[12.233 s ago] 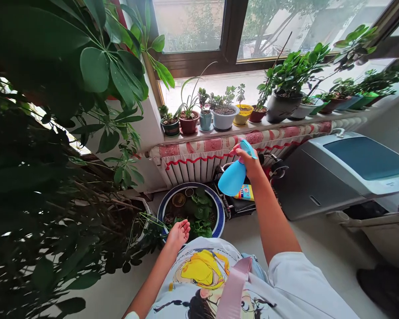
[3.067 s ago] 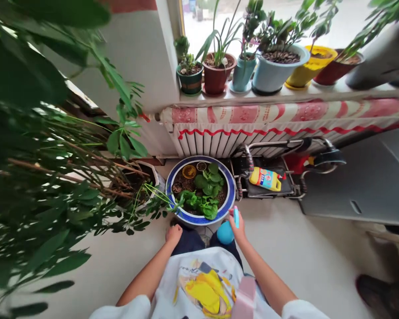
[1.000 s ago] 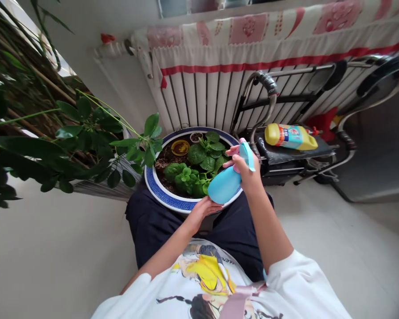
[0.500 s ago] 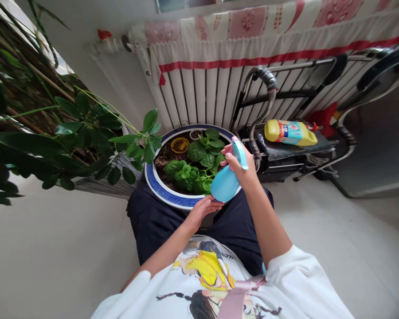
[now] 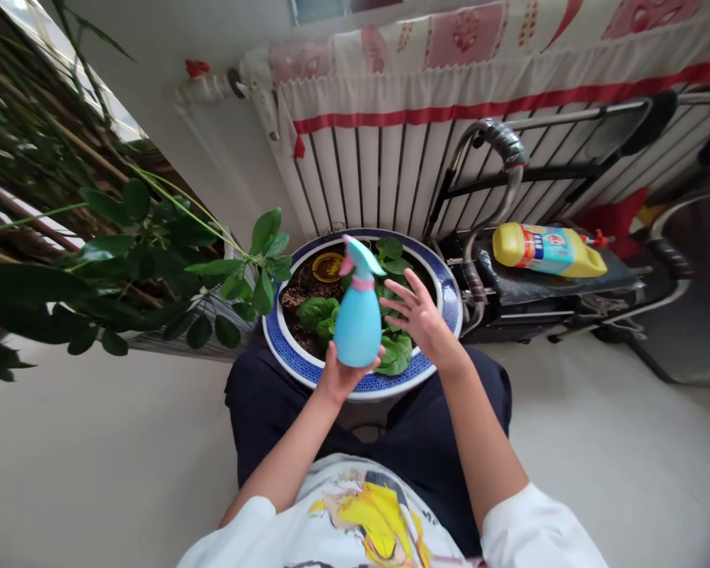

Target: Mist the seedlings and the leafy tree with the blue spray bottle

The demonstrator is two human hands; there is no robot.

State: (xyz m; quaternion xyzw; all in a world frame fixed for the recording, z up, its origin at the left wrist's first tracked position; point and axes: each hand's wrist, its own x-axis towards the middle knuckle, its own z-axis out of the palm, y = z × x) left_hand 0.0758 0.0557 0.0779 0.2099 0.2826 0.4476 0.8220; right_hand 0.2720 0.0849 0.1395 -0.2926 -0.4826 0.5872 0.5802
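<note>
A blue spray bottle (image 5: 358, 322) with a pink trigger and collar stands nearly upright in my left hand (image 5: 338, 379), which grips it around the base. To its right, my right hand (image 5: 421, 317) is off the bottle, fingers spread and holding nothing. Both hands are over a round planter (image 5: 293, 364) with a blue and white rim. Inside it grow leafy green plants (image 5: 395, 353), partly hidden behind the bottle and my right hand. A small yellow dish (image 5: 327, 267) lies on the soil at the back left.
A tall leafy plant (image 5: 171, 276) reaches in from the left. Behind the planter is a white radiator (image 5: 360, 173) under a patterned cloth (image 5: 467, 47). On the right, a yellow bottle (image 5: 547, 249) lies on a black seat of a metal-framed cart (image 5: 497, 205).
The spray bottle has passed from my right hand to my left and moved left, turning more upright. My right hand has let go and spread its fingers.
</note>
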